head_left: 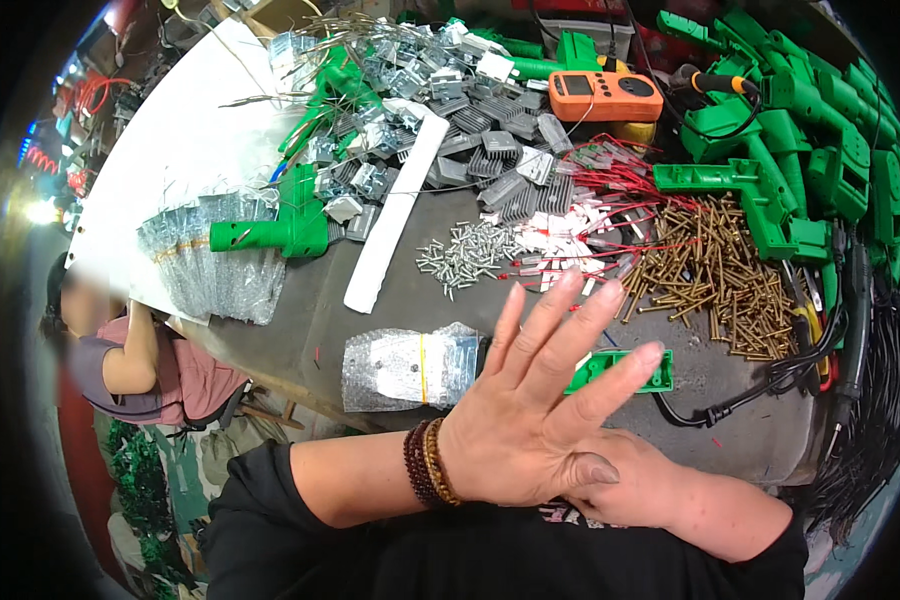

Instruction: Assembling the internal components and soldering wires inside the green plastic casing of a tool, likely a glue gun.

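Note:
My left hand [530, 420], with beaded bracelets at the wrist, is raised over the front of the table with its fingers spread and nothing in them. Behind and below it sits my right hand [625, 475], its fingers mostly covered by the left hand. Past the left fingers lies a green plastic housing [658, 368], partly hidden, with a black cord running off to its right. To the left of my hands is a bubble-wrapped bundle [395, 370] with a yellow band round it.
Brass-coloured screws [710, 270] and small silver screws [465, 252] lie in heaps. Red-wired parts [610, 170], grey finned blocks [500, 150] and an orange meter [605, 96] stand farther back. Green housings [830, 110] pile up right, beside a soldering iron [855, 320]. A person [140, 360] is at left.

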Tool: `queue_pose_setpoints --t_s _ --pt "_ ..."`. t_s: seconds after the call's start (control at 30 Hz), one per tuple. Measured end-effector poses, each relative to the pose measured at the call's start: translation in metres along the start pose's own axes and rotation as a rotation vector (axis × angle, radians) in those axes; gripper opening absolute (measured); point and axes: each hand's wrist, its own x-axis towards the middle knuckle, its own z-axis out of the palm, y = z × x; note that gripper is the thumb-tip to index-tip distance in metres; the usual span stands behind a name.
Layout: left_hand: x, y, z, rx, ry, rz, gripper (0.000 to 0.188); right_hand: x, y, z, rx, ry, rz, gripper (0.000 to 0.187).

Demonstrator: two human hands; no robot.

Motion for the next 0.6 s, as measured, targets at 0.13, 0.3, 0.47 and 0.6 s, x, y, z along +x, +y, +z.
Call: queue_pose_setpoints --t_s 0.13,0.3,0.47,0.6 --pt "0.007 0.01 -0.009 0.025 -0.083 -0.029 0.082 0.002 -0.008 -0.013 -0.223 -0.225 -0.075 0.024" --pt "0.005 0.007 -0.023 -0.184 0.123 -0.041 0.056 0.001 -0.014 -0.01 -0.085 -0.038 -0.079 0.023" --pt "0.012 -0.096 -0.075 0.292 0.249 -0.359 0.013 -0.005 -0.007 -0.008 0.035 0.031 -0.098 0.025" --pt "0.012 -0.167 -0.1 0.752 0.252 -0.312 0.016 -0.002 -0.01 -0.005 0.036 -0.011 -0.103 0.021"
